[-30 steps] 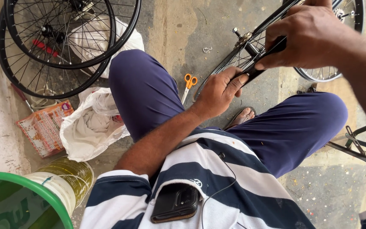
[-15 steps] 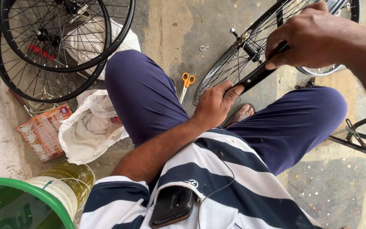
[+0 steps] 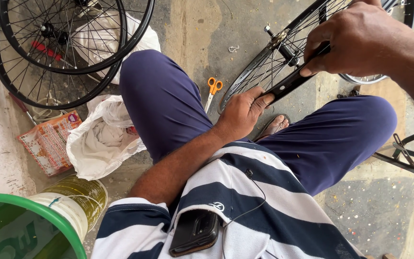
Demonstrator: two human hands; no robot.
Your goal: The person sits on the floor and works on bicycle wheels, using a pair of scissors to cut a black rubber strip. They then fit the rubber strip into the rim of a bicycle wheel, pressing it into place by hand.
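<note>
The left hand has slid up the black rubber strip and now pinches its lower end, while the right hand clamps the upper end just above the bicycle wheel, so the strip looks tauter. Beyond the left grip, orange scissors lie on rough concrete floor

Glossy black metal wheel rim, rough concrete floor, crinkled white plastic bag
</note>
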